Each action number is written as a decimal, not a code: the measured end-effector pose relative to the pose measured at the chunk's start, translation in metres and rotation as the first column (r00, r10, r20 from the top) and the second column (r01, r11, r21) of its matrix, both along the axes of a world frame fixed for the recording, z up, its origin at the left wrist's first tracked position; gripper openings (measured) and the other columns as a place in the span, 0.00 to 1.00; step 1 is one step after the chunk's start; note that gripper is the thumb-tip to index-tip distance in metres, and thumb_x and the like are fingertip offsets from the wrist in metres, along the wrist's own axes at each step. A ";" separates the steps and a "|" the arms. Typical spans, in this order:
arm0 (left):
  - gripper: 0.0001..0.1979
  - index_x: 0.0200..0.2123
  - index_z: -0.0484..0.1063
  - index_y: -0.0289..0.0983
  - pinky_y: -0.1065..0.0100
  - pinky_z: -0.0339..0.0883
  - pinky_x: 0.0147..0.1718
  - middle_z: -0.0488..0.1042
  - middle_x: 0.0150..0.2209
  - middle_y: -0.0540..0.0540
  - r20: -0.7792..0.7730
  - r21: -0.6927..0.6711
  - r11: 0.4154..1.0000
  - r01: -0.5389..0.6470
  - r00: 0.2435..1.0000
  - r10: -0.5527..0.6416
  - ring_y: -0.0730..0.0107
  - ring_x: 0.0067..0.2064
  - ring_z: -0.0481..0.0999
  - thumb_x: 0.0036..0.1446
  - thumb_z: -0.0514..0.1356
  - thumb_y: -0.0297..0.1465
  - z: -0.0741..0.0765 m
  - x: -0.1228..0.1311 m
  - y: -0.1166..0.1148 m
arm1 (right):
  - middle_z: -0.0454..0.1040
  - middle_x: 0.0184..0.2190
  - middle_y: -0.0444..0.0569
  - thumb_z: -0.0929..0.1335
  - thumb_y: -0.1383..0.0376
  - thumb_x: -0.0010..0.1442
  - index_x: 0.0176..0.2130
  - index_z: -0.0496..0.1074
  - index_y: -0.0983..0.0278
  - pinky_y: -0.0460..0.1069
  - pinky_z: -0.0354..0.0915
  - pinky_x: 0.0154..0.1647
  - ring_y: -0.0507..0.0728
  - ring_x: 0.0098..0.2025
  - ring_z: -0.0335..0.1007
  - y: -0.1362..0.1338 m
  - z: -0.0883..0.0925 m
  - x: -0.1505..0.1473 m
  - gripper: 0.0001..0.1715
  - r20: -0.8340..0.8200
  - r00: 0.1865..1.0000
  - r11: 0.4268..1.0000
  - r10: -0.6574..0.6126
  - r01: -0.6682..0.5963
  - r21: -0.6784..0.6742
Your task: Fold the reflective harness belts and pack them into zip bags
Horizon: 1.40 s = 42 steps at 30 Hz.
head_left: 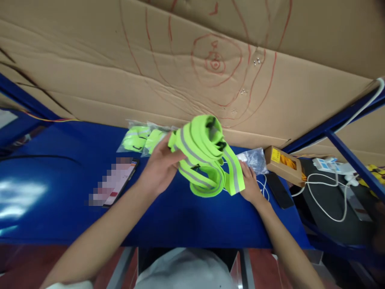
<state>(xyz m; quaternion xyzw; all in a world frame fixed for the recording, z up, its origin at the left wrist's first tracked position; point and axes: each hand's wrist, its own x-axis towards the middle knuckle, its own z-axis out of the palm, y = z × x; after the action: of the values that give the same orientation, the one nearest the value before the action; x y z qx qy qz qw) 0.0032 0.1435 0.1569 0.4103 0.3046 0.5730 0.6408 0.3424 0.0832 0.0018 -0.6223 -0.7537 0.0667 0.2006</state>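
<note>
A neon yellow-green strap bundle with grey reflective stripes (197, 150) hangs in loose coils above the blue table. My left hand (162, 162) is closed on the bundle's left side, its fingertips partly behind the fabric. On the other side, my right hand (250, 182) is beside the loose right end of the strap, over a clear plastic bag (257, 159). The strap covers part of its fingers, so whether it grips anything is unclear. Behind my left hand lie similar green straps in clear bags (136, 138).
A lit phone (116, 182) lies on the blue table (69, 160) at left. At right are a dark phone (279, 190), an open-windowed cardboard box (285, 165) and white cables (319, 200). Cardboard with red drawn lines (168, 80) stands behind.
</note>
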 end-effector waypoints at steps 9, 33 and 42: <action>0.26 0.41 0.79 0.39 0.72 0.68 0.25 0.78 0.30 0.52 -0.123 -0.412 0.911 0.023 0.989 -0.080 0.72 0.26 0.73 0.36 0.79 0.37 -0.032 0.002 -0.048 | 0.70 0.66 0.59 0.61 0.57 0.74 0.66 0.68 0.60 0.68 0.59 0.69 0.67 0.68 0.65 0.003 0.053 -0.010 0.26 -0.231 0.968 0.965 -0.098 0.149 0.217; 0.22 0.54 0.76 0.43 0.56 0.68 0.60 0.77 0.55 0.42 -0.749 0.221 0.878 0.424 0.650 -0.126 0.55 0.58 0.76 0.59 0.69 0.42 -0.083 0.005 -0.062 | 0.80 0.49 0.54 0.61 0.37 0.68 0.60 0.70 0.59 0.53 0.77 0.41 0.60 0.44 0.81 -0.028 0.064 -0.113 0.37 -0.803 0.305 0.760 -0.511 -0.277 -0.589; 0.24 0.50 0.72 0.43 0.66 0.72 0.40 0.79 0.44 0.49 -0.301 -0.462 0.876 0.141 0.904 -0.304 0.63 0.43 0.79 0.57 0.68 0.49 -0.081 0.020 -0.057 | 0.56 0.73 0.53 0.71 0.49 0.66 0.71 0.58 0.50 0.69 0.58 0.73 0.69 0.75 0.52 -0.050 0.079 -0.100 0.41 -0.312 0.934 0.984 0.176 -0.179 0.019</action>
<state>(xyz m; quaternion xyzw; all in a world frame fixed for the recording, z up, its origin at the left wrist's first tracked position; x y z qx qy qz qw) 0.0233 0.0868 0.0758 0.3906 0.4864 0.3267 0.7100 0.2425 0.0327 0.0806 -0.5342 -0.7654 0.1858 0.3072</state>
